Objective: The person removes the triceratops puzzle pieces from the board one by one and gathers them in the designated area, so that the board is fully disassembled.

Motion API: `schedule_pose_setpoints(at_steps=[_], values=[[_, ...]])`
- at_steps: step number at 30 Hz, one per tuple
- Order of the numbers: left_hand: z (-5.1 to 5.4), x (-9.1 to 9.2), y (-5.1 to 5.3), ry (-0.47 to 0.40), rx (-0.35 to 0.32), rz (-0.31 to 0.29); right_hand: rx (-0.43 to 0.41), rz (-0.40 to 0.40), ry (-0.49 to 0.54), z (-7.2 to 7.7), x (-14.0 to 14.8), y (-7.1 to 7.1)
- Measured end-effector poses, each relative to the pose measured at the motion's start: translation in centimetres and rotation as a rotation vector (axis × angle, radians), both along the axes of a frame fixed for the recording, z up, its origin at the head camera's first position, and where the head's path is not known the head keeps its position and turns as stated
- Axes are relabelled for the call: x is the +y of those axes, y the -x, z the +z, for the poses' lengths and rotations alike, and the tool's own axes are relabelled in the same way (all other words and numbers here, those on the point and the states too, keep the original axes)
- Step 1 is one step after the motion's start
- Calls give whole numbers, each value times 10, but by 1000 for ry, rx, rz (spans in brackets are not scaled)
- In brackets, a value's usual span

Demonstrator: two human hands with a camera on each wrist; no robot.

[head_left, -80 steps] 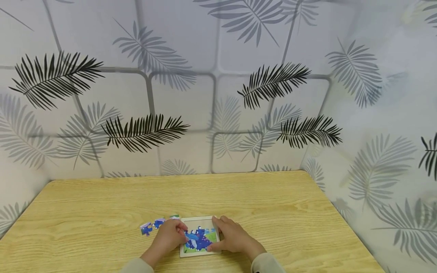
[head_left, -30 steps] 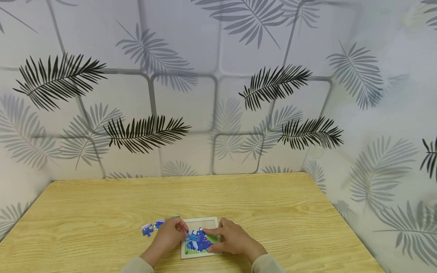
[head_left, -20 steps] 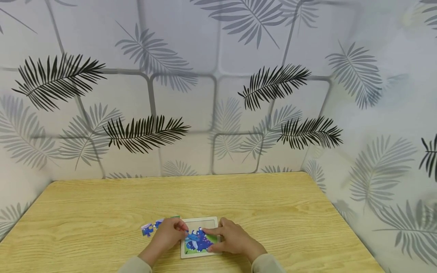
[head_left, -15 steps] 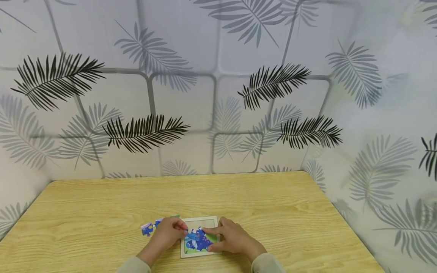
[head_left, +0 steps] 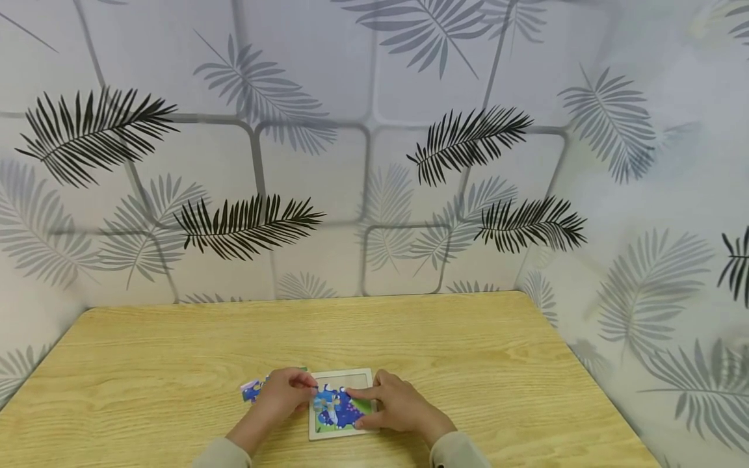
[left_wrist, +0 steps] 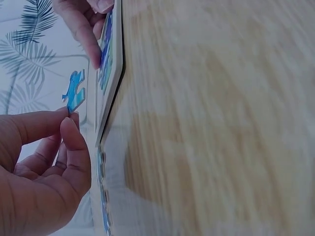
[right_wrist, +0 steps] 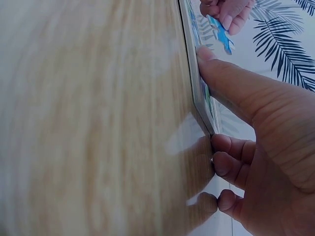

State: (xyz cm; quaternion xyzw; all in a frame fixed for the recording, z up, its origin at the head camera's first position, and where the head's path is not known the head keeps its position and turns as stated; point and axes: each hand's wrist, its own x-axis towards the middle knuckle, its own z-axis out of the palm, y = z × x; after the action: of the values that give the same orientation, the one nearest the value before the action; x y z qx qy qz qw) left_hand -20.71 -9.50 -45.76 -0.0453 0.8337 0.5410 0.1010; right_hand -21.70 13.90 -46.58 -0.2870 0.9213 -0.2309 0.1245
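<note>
Between thumb and index finger, my left hand pinches a light-blue puzzle piece, raised over the left part of a pale-framed puzzle tray. Joined pieces with a dark-blue figure lie in the tray, and its upper strip shows bare backing. My right hand lies at the tray's right side, thumb on the near part and index finger reaching over the pieces. In the right wrist view its other fingertips touch the table beside the frame.
Loose puzzle pieces lie on the wooden table left of the tray, partly hidden by my left hand. A wall with a leaf pattern stands behind the table's far edge.
My left hand has moved slightly left and up with the light-blue piece, which now shows more clearly. My right index finger, earlier at the tray's upper right corner, now lies over the pieces.
</note>
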Motion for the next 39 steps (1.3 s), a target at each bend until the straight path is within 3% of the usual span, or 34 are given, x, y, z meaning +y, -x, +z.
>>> schedule_pose_setpoints(at_steps=[9, 22, 39], values=[[1, -28, -10, -46, 3, 51, -14, 0, 4, 3, -1, -1], [-6, -66, -26, 120, 25, 95, -10, -3, 27, 2, -1, -2], [-3, -95, -32, 181, 28, 97, -10, -3, 29, -1, -1, -1]])
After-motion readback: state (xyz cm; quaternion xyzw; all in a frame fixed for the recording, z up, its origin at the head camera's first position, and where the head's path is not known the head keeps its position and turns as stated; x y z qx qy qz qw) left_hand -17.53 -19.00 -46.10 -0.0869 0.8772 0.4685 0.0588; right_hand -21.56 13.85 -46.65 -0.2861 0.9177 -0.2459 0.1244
